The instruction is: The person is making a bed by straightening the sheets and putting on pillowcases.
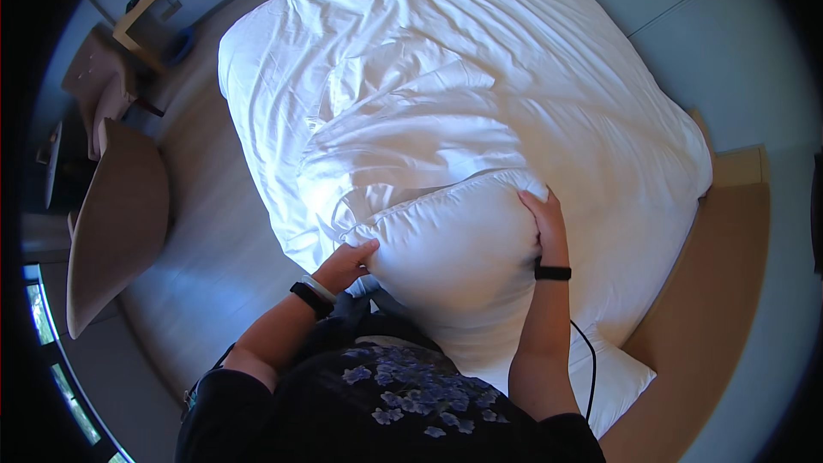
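Note:
Between my two hands is a plump white pillow [456,244], tilted in front of my body. My left hand [345,265] grips its left end, thumb on top. At the opposite end, my right hand [545,213] pinches the upper right corner, with several fingers hidden behind the fabric. Along the pillow's far side runs a gathered seam. Beyond it spreads a rumpled white duvet [411,96] that covers the bed, with a folded heap of cloth near its middle.
A second white pillow [617,373] lies at lower right, beside the wooden headboard [714,283]. A black cable [593,360] hangs by my right arm. On the left stand a curved-back chair [122,225] and a tufted chair [99,80] on the wood floor [206,206].

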